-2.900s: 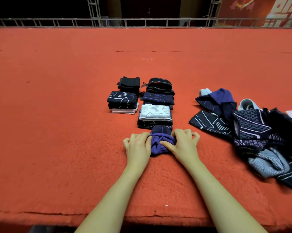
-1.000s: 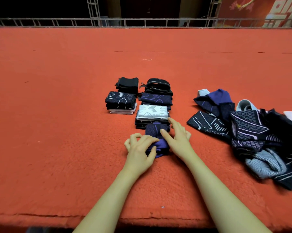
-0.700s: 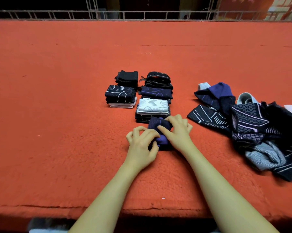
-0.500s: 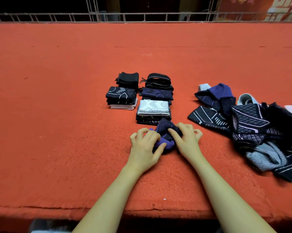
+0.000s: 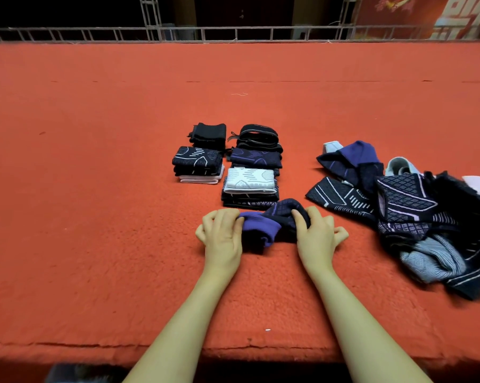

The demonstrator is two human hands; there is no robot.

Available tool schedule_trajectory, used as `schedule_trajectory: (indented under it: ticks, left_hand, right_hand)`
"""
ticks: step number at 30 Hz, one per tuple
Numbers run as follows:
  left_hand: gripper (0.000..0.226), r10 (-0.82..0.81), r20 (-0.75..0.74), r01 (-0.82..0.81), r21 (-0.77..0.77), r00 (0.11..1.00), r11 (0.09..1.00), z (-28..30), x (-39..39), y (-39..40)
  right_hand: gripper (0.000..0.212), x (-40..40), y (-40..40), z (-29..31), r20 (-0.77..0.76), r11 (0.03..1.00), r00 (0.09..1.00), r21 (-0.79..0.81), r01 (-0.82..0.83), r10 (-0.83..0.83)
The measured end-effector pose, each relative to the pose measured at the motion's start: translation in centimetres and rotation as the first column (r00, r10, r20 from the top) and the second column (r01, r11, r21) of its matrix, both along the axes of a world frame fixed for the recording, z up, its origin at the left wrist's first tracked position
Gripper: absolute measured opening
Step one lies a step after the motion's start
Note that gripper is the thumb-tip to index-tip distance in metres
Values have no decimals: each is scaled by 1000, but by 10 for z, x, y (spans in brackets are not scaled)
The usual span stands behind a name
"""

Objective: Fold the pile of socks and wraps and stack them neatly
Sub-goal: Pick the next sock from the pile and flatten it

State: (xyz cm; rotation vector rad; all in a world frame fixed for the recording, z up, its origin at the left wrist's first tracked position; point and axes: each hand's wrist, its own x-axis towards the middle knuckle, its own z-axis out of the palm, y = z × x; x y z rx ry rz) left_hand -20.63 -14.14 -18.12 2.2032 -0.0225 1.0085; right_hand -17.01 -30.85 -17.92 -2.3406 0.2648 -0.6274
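Where sock (image 5: pixel 272 225) sat bunched, both hands' grip now spreads it.

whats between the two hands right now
In the head view, the purple and navy sock lies bunched between the left hand and the right hand; both pinch its ends on the red carpet.

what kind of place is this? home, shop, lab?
Probably a stage or event hall, not a home: broad red carpeted platform, metal truss railing along its far edge, red banner behind.
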Motion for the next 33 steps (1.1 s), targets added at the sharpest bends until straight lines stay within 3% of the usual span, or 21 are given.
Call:
schedule_trajectory:
  ticks: [5, 9, 11, 13, 15, 18, 21, 24, 27, 29, 33]
  left_hand:
    - [15, 122, 23, -115, -204, 992, 972, 6, -1, 2]
    - [38, 190, -34, -192, -287, 981, 938, 6, 1, 2]
    - [37, 176, -51, -183, -272, 983, 945, 6, 0, 3]
    - [32, 142, -40, -147, -191, 989, 971, 4, -1, 2]
    - [34, 129, -65, -136, -114, 989, 984, 2, 1, 4]
    - [40, 96, -113, -99, -23, 989, 995, 1, 7, 6]
    - [40, -45, -91, 53, 92, 995, 994, 6, 4, 6]
    - [45, -212, -32, 210, 358, 977, 910, 9, 0, 5]
    - [47, -242, -25, 202, 640, 970, 741, 8, 6, 5]
    - [34, -215, 0, 157, 685, 977, 712, 6, 12, 6]
    - [17, -197, 66, 117, 610, 978, 784, -1, 15, 12]
  right_hand:
    - [27, 1, 2, -1, -35, 995, 999, -98, 29, -33]
    - [29, 3, 2, -1, -95, 986, 994, -158, 43, -59]
    - [29, 3, 3, 0, -152, 977, 987, -214, 19, -53]
    - [27, 2, 4, 1, -150, 962, 988, -272, -3, -40]
    - [27, 1, 5, 0, -24, 967, 1000, -253, -26, 21]
    - [31, -1, 7, 0, 183, 932, 943, -289, -219, 278]
    - [43, -1, 7, -3, 94, 856, 898, -358, -372, 429]
    - [54, 3, 5, -8, 15, 823, 895, -400, -403, 446]
    - [48, 6, 5, -8, -7, 830, 895, -370, -416, 445]
    - [39, 8, 5, -7, -41, 841, 899, -338, -423, 436]
    - [36, 6, 7, -5, 71, 883, 926, -335, -329, 372]
